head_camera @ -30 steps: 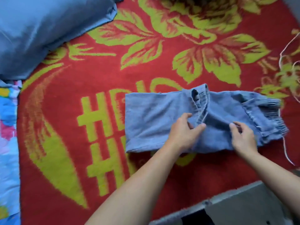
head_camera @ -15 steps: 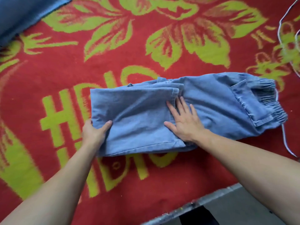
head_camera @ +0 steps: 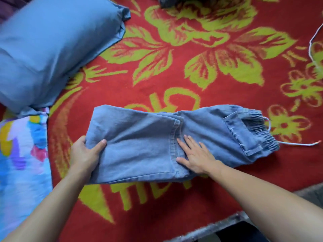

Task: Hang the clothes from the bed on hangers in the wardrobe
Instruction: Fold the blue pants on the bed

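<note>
Our left hand [head_camera: 85, 154] is out at the folded end of the blue trousers [head_camera: 139, 142] now, not mid-cloth, gripping that edge while our right hand [head_camera: 195, 158] lies spread flat, pinning the fold on the red bedspread [head_camera: 174, 212].

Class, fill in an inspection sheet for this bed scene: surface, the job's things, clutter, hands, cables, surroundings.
Surface: red flowered blanket.
Job's things: blue trousers folded on the blanket; no hanger seen.
Clutter: blue pillow, patterned cloth at left, dark item at top edge.
Hands: left hand grips the trousers' folded end; right hand presses flat on them.
Cables: white cord at right edge; trousers' drawstring trails out.
Surroundings: grey edge at the bottom; no wardrobe in view.
</note>
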Demonstrator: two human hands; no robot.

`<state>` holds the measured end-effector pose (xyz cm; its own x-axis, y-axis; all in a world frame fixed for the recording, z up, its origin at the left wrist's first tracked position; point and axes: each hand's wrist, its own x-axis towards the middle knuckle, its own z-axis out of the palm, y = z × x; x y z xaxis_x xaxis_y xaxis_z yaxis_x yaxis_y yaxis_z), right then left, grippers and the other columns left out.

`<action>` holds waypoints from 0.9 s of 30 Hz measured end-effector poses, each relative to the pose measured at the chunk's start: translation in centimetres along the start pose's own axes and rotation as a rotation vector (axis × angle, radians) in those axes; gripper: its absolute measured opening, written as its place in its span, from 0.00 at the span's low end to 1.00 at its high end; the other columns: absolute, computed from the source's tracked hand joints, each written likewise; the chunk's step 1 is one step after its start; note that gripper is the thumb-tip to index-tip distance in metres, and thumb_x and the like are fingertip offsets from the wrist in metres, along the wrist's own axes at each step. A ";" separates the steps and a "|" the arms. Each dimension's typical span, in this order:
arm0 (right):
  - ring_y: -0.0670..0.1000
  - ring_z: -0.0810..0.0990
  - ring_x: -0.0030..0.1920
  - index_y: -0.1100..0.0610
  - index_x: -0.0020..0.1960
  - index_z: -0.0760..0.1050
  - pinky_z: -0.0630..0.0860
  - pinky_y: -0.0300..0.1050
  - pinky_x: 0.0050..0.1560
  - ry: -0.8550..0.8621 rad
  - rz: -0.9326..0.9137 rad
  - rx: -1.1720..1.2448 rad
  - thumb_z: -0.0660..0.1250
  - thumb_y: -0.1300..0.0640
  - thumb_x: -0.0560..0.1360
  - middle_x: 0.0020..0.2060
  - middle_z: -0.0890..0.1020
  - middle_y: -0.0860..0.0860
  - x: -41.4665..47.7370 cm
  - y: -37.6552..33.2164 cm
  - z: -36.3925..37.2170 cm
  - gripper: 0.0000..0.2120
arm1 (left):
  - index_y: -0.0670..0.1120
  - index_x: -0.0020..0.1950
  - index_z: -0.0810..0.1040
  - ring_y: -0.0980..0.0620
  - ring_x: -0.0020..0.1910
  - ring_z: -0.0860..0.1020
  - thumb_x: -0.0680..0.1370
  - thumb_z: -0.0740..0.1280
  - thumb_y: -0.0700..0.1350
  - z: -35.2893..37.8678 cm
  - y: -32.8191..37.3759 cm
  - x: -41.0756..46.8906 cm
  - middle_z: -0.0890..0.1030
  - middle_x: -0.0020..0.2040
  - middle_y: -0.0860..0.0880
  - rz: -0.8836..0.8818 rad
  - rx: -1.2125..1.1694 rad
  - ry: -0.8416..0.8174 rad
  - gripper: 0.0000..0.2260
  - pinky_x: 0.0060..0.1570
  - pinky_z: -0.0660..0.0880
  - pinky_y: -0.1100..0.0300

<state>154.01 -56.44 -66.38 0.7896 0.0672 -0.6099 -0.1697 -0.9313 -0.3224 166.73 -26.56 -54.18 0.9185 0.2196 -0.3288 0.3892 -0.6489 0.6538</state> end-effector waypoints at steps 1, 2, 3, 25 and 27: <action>0.49 0.43 0.78 0.47 0.79 0.41 0.50 0.55 0.76 0.007 -0.012 0.032 0.51 0.35 0.78 0.79 0.45 0.51 0.0 -0.7 0.2 0.36 | 0.45 0.43 0.78 0.48 0.38 0.78 0.71 0.74 0.42 -1.3 0.6 -0.4 0.82 0.40 0.47 0.036 0.018 -0.007 0.07 0.40 0.75 0.50; 0.49 0.47 0.78 0.48 0.79 0.44 0.53 0.53 0.75 0.035 -0.016 0.079 0.53 0.36 0.79 0.79 0.48 0.52 -0.1 -1.1 0.2 0.35 | 0.45 0.42 0.77 0.50 0.36 0.77 0.72 0.74 0.42 -2.0 1.4 -0.8 0.81 0.38 0.48 0.073 0.027 -0.015 0.06 0.38 0.74 0.53; 0.50 0.53 0.77 0.49 0.79 0.48 0.58 0.52 0.74 0.093 -0.002 0.158 0.54 0.38 0.79 0.78 0.54 0.52 -0.4 -1.1 0.0 0.33 | 0.46 0.41 0.76 0.52 0.35 0.76 0.72 0.73 0.42 -2.2 2.4 -1.3 0.80 0.37 0.50 0.101 0.030 -0.028 0.06 0.38 0.72 0.54; 0.61 0.81 0.52 0.52 0.56 0.79 0.77 0.53 0.51 0.562 0.558 0.456 0.64 0.48 0.76 0.47 0.85 0.56 -11.9 31.0 -9.9 0.13 | 0.46 0.52 0.75 0.44 0.52 0.77 0.76 0.64 0.49 33.6 19.0 -21.7 0.80 0.50 0.45 0.306 0.302 -0.575 0.09 0.51 0.74 0.50; 0.61 0.80 0.55 0.52 0.60 0.78 0.74 0.52 0.52 0.597 0.463 0.360 0.64 0.51 0.77 0.52 0.83 0.56 -10.3 29.1 -11.1 0.13 | 0.46 0.53 0.75 0.44 0.52 0.76 0.77 0.63 0.47 31.9 17.7 -19.1 0.77 0.52 0.46 0.339 0.360 -0.448 0.08 0.50 0.73 0.50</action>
<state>147.46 -88.23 -61.48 0.7558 -0.5896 -0.2846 -0.6522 -0.6396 -0.4069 153.81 -65.51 -58.05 0.8382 -0.3129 -0.4468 -0.0352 -0.8484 0.5281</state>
